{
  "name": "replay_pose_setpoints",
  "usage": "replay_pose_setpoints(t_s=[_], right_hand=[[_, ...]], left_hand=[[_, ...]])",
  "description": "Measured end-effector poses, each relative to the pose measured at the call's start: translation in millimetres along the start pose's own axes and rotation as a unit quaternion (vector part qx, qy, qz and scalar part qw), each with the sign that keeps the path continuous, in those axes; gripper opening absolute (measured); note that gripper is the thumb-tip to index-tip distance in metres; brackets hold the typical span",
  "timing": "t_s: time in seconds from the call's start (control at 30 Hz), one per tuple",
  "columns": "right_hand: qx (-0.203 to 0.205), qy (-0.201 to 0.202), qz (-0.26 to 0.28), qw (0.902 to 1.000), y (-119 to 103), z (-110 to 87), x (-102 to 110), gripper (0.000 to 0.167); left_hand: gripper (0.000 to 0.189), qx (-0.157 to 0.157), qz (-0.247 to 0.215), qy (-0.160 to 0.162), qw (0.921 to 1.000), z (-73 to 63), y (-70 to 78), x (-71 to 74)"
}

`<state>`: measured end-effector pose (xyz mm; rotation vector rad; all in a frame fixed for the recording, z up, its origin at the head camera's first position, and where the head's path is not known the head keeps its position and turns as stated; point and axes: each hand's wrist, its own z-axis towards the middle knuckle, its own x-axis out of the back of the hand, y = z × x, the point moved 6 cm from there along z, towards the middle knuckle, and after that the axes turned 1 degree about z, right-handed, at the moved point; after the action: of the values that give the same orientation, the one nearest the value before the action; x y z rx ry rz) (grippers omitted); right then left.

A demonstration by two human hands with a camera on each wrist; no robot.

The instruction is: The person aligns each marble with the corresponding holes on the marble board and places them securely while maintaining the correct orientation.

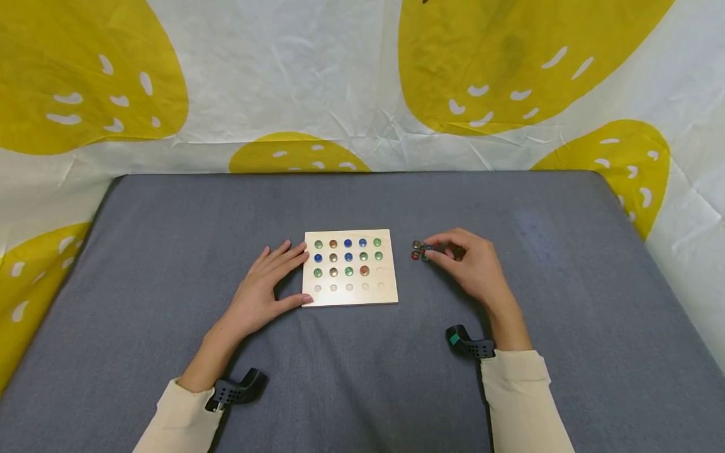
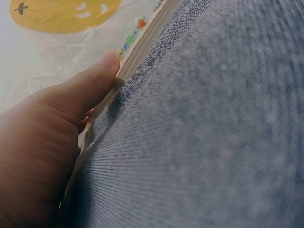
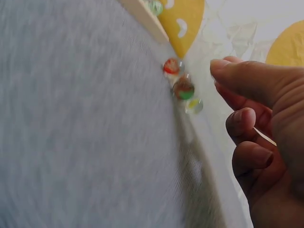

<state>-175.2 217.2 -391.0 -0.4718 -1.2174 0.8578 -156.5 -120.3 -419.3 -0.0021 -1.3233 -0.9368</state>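
A pale wooden board (image 1: pixel 350 297) with rows of round hollows lies on the cloth-covered table. Green, blue and brownish glass marbles (image 1: pixel 348 257) sit in its two far rows and most of the third; the near row's hollows are bare. Along the board's left edge rests my left hand (image 1: pixel 260 289), fingers spread and thumb at the near corner. To the right of the board, my right hand (image 1: pixel 472 264) hovers at a small cluster of loose marbles (image 1: pixel 416 255), thumb and forefinger apart. The right wrist view shows loose marbles (image 3: pixel 184 89) beside the thumb, with no marble visibly gripped.
Grey cloth (image 1: pixel 226 207) covers the table around the board. Behind it hangs a white sheet (image 1: pixel 283 75) with large yellow shapes. Each wrist wears a black camera mount, such as the right one (image 1: pixel 469 343).
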Motion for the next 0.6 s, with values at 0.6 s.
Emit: replay_pose_setpoints(t_s=[0.6], right_hand=[[0.037, -0.068, 0.061, 0.9951, -35, 3.0, -44, 0.015]], left_hand=[[0.08, 0.005, 0.002, -0.005, 1.0, 0.7, 0.8, 0.2]])
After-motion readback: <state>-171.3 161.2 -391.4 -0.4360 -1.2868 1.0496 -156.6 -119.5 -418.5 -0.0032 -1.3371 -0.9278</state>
